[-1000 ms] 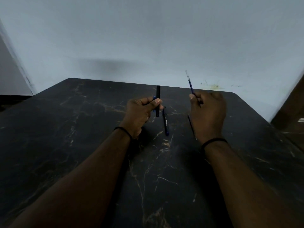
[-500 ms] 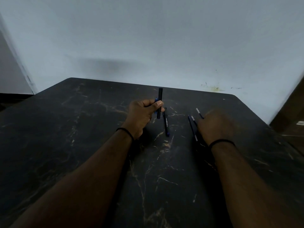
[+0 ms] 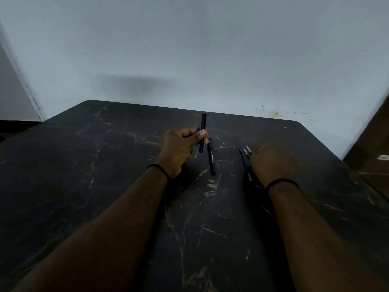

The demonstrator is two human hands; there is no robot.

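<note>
The left grip [image 3: 181,146] is clamped round a black barrel [image 3: 203,125], thumb across its middle, holding it upright just left of and above the lying pen [image 3: 211,160] that rests on the counter [image 3: 105,165]. A small blue piece [image 3: 198,128] peeks out of the same fist, too hidden to name. To the right of the lying pen, a little apart from it, a few thin refills [image 3: 244,163] lie side by side on the counter, pale tips pointing away from the person, and the right grip [image 3: 273,163] sits low over their near ends. That hand is blurred and shows only its back, so I cannot tell whether its fingers are apart, curled or pinching a refill. The work looks like putting a pen together, with one refill to be picked and fed into the barrel. The barrel should be light, stiff and smooth, easy to hold at mid-length with the open end left free. The refills are the delicate part: very light, slender, bendy under side load, liable to roll on the polished stone and hard to lift flat. Each is best pinched between thumb and forefinger near the middle, one at a time, and kept straight going in.
</note>
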